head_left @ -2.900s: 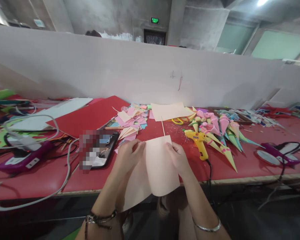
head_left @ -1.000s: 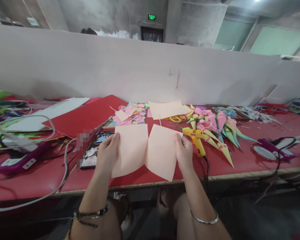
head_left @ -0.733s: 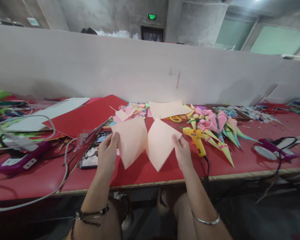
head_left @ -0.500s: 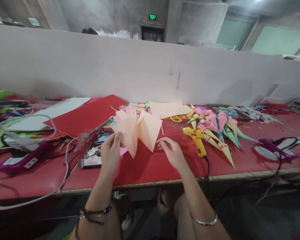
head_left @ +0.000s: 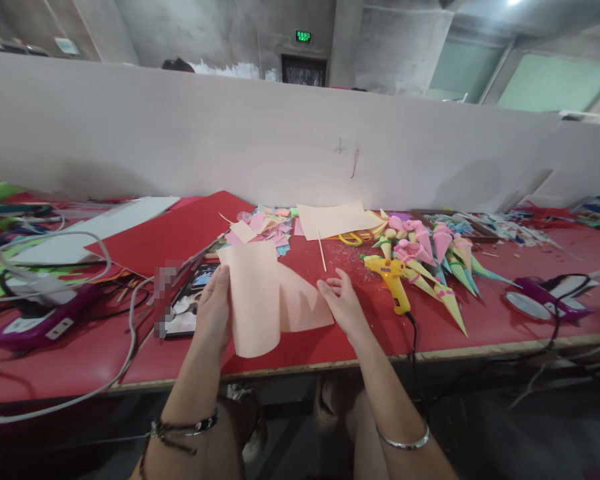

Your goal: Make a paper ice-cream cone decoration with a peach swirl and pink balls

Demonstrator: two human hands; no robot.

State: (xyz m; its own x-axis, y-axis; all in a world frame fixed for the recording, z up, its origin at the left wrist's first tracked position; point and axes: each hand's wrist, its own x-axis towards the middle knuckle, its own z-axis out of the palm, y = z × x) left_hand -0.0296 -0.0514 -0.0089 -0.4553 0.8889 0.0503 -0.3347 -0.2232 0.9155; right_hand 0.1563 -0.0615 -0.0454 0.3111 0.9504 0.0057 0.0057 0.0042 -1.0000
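Observation:
A cream paper sheet point(head_left: 256, 300) curves upright near the table's front edge, its right part sweeping out to a corner. My left hand point(head_left: 215, 303) grips its left edge, the fingers partly hidden by the paper. At the right, my right hand point(head_left: 341, 301) has its fingers curled but apart, beside the sheet's right corner; whether a fingertip touches it I cannot tell. A thin pale stick point(head_left: 322, 251) lies just beyond. To the right rests a yellow glue gun point(head_left: 394, 280) next to a pile of pastel cones point(head_left: 437, 257).
Paper scraps point(head_left: 263, 227), another cream sheet point(head_left: 335, 219) and yellow scissors point(head_left: 350, 239) lie behind. Left are a red sheet point(head_left: 165, 233), a phone-like screen point(head_left: 184, 313) and a purple power strip point(head_left: 45, 317) with a white cable. A second purple strip point(head_left: 555, 300) is right.
The cream paper, folded into pointed flaps before, now stands as a broad curve, lower and nearer me. My left hand has turned and moved slightly left; my right hand has shifted little.

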